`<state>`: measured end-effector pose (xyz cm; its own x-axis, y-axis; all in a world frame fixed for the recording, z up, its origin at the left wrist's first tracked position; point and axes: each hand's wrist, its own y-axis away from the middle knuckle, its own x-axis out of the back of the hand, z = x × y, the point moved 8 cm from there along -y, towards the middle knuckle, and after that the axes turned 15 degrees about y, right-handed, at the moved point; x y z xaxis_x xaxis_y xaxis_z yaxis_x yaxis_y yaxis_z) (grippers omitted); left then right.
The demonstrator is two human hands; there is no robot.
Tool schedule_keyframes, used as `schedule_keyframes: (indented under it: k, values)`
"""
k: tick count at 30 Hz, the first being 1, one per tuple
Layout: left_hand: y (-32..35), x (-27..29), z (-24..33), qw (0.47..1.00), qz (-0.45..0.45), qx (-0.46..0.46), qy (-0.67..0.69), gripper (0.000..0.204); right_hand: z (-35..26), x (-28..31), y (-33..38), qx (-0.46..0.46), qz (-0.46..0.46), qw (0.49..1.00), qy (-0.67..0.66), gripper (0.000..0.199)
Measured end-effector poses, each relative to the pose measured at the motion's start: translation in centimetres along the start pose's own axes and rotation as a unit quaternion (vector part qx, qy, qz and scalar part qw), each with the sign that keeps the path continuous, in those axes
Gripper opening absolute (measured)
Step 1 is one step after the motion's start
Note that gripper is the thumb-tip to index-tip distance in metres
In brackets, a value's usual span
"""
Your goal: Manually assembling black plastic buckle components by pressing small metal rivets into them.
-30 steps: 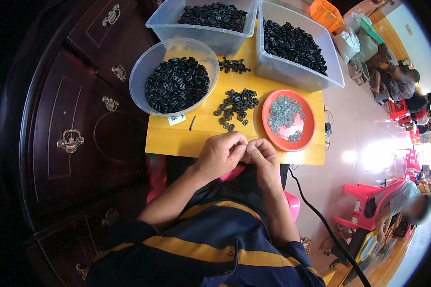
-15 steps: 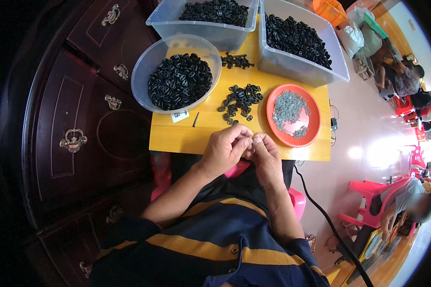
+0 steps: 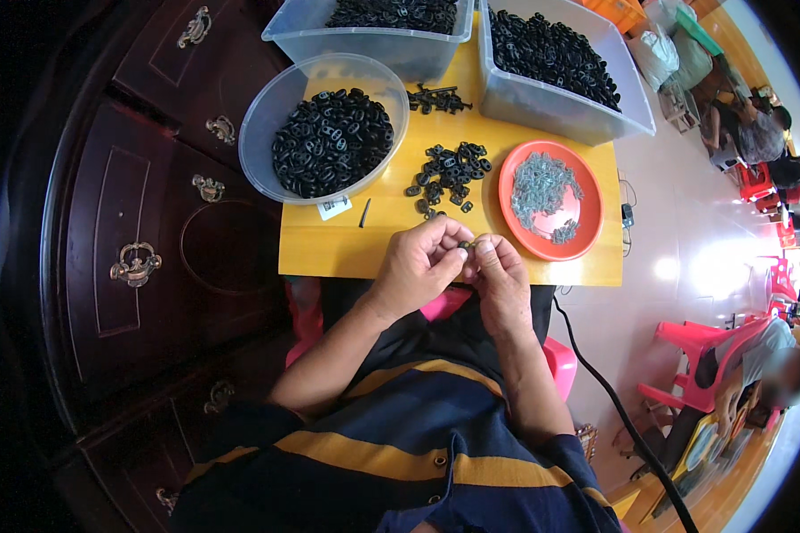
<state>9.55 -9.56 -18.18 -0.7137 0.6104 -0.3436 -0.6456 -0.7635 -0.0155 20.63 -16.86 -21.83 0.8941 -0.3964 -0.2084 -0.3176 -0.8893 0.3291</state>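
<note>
Both the left hand (image 3: 418,266) and right hand (image 3: 502,280) pinch what seems a small dark plastic piece (image 3: 465,244) together at the yellow table's (image 3: 329,249) near edge, while a loose black pile (image 3: 449,173) waits at twelve o'clock and the round clear bowl (image 3: 271,107) at eleven o'clock sits well filled.

My only view, the head camera, looks steeply down, close over the yellow bench (image 3: 329,253), its rim bending fisheye-fashion.
</note>
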Motion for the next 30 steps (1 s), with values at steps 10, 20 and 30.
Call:
schedule_keyframes:
  k: [10, 20, 30]
  values:
    - [-0.1, 0.3, 0.2, 0.999, 0.017, -0.016, -0.022, 0.02, 0.0, 0.1, -0.1, 0.01, 0.007, 0.999, 0.031, 0.019]
    - [0.0, 0.5, 0.6, 0.998, 0.026, -0.032, -0.046, 0.02, 0.5, 0.1, -0.3, 0.003, 0.007, 0.999, 0.043, 0.02]
    - [0.0, 0.5, 1.1, 0.994, 0.041, -0.076, -0.065, 0.016, 0.5, 0.2, -0.3, -0.006, 0.009, 0.999, 0.037, 0.017]
